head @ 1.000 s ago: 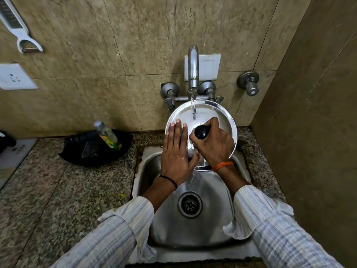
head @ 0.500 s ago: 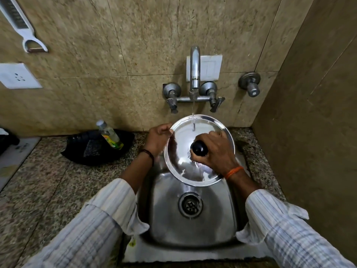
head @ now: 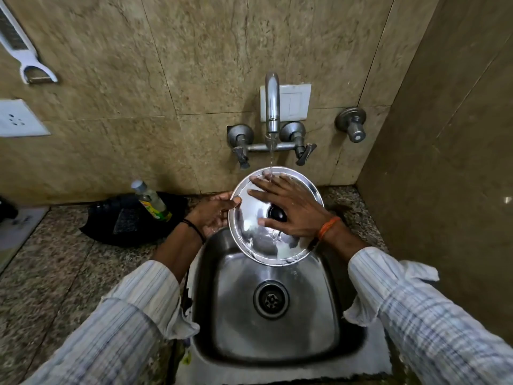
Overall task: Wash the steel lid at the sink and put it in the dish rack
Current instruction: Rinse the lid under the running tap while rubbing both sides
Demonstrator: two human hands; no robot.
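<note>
A home kitchen is indicated by a steel sink, wall tap, granite counter and hung peeler.

One steel lid, two hands, one sink, one bottle.

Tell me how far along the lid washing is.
Done: the steel lid is over the sink, wet under the running tap. In hand: the left hand grips its rim while the right hand lies spread across its top by the black knob. Left: finishing the rinse and racking it; no dish rack is in view.
</note>
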